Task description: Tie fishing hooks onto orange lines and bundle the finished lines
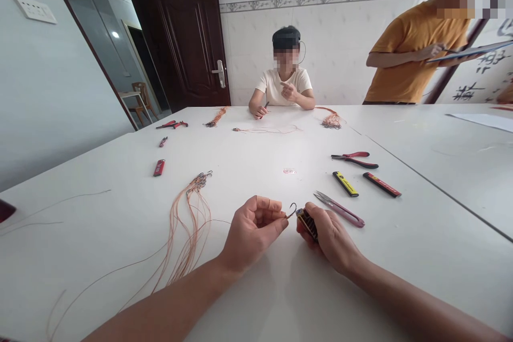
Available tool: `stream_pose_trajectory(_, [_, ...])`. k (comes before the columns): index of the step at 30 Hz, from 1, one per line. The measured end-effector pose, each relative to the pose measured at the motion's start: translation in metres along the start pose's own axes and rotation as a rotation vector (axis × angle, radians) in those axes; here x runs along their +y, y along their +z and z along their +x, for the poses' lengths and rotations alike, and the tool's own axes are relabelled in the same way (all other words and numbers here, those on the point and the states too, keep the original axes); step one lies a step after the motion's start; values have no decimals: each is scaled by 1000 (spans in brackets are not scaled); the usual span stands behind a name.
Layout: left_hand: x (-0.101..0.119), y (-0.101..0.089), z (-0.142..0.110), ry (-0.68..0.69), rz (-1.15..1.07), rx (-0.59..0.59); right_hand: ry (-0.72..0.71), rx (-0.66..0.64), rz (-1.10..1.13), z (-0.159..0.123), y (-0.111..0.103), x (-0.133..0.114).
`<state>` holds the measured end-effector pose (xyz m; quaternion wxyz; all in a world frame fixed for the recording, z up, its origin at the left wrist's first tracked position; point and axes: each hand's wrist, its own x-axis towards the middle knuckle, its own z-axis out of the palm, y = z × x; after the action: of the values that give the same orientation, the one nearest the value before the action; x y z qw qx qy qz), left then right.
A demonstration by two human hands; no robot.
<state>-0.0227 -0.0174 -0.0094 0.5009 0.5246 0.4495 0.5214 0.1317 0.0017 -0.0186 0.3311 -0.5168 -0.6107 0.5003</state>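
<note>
Left hand [250, 232] has one dark hook [295, 208] pinched b/w thumb and fingertips, bare bend sticking out twd the other side. Right hand [334, 238] is wrapped round a black-and-yellow lighter [308, 226], thumb up near the metal top, which sits just beside the hook. No flame visible rn, and the pinch hides the hook's lower end.

Imo the trick = pinch as far from that bend as poss, w/ the lighter angled so its top points away from the left thumb, b/c any heat there would prob get skin b4 anything else. Short, slow moves; the sharp end's uncovered.

Also watch the loose stuff: orange lines [171, 235] run under the left forearm, so lifting beats dragging, else the hook bundle [200, 181] could get pulled along the table [248, 165]. Snips [345, 214] lie right by the right hand, tips facing left, so mind the knuckles, tbh.
</note>
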Motion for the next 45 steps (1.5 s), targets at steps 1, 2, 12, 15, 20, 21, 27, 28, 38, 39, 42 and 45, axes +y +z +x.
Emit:
stream_pose_trajectory(1, [0,0,0,0,-1,6,-31,22,-51,0,-1,1])
stream_pose_trajectory(2, [1,0,0,2,-4,13,-78,48,-132,1,-2,3])
stream_pose_trajectory(12, [-1,-2,0,54,26,33,-489,124,-948,8,-7,15])
stream_pose_trajectory(15, [-2,-3,0,92,105,26,-514,140,-727,2,-7,7])
stream_pose_trajectory(20, [-1,-2,-4,172,282,-21,-295,64,-204,-9,-4,-2])
stream_pose_trajectory(21, [-2,-2,-4,191,304,-33,-289,62,-180,-9,-3,-2])
stream_pose_trajectory(27, [-8,-13,9,281,387,-135,-255,356,-174,0,-12,3])
stream_pose_trajectory(28, [-9,-17,14,266,401,-144,-238,421,-157,4,-16,5])
stream_pose_trajectory(38, [-11,-61,43,19,452,-255,-228,514,-241,25,-24,23])
stream_pose_trajectory(39, [-10,-65,45,-3,458,-272,-240,522,-246,25,-24,23])
stream_pose_trajectory(42, [-4,-79,52,-63,480,-305,-267,565,-218,26,-29,23])
stream_pose_trajectory(45, [-3,-92,56,-98,505,-261,-266,623,-173,27,-39,23])
